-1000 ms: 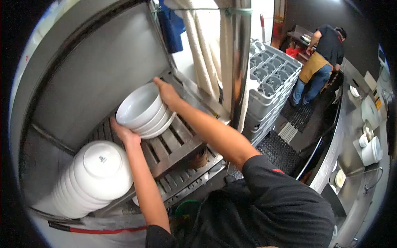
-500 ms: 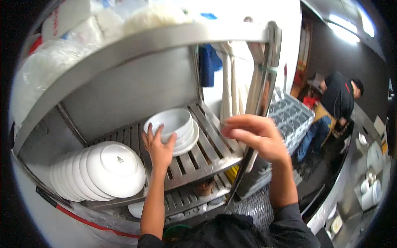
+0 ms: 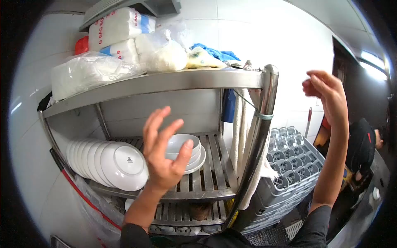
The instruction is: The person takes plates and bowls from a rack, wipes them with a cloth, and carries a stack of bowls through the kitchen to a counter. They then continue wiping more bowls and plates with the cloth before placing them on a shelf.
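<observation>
My left hand [image 3: 163, 151] is raised before the middle shelf, its fingers spread and nothing in them. Behind it stands a short stack of white bowls [image 3: 184, 142] on a white plate [image 3: 199, 165], partly covered by the hand in this view. To its left, a row of white plates [image 3: 124, 163] stands on edge, leaning along the shelf. My right hand [image 3: 326, 93] is held high at the right, away from the shelf, its fingers loosely bent with nothing visible in them.
The steel rack [image 3: 165, 82] carries wrapped plastic bags [image 3: 120, 29] on top. Pale cloths [image 3: 244, 132] hang by its right post. Stacked grey glass racks [image 3: 289, 165] with glasses stand to the right. A person [image 3: 359, 144] in dark clothes bends at a counter at far right.
My left hand has come away from the bowls and lifted, fingers spreading. My right hand has risen to the upper right. The camera view has tilted up, showing more of the top shelf.
</observation>
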Demonstrator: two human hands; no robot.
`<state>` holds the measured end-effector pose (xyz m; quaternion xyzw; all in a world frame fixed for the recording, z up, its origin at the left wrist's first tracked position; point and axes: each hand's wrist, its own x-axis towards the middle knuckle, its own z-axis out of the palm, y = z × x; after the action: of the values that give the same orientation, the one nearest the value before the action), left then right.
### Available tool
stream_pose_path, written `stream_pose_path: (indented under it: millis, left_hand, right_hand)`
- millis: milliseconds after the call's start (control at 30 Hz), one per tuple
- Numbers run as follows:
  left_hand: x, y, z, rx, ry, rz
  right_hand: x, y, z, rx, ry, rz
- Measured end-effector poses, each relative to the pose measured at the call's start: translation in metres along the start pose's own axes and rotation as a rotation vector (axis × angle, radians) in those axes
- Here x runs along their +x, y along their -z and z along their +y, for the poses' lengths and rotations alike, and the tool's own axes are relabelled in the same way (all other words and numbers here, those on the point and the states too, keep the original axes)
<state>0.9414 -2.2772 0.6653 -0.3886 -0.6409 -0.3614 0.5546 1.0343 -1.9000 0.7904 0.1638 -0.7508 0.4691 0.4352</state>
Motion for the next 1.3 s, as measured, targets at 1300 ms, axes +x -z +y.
stream_pose_path:
  millis: [1300]
  left_hand:
    - [0.095,-0.115,-0.034,0.545,-0.417,0.148]
  right_hand:
    - [0.196,0.015,0.166,-1.422,0.587,-0.318]
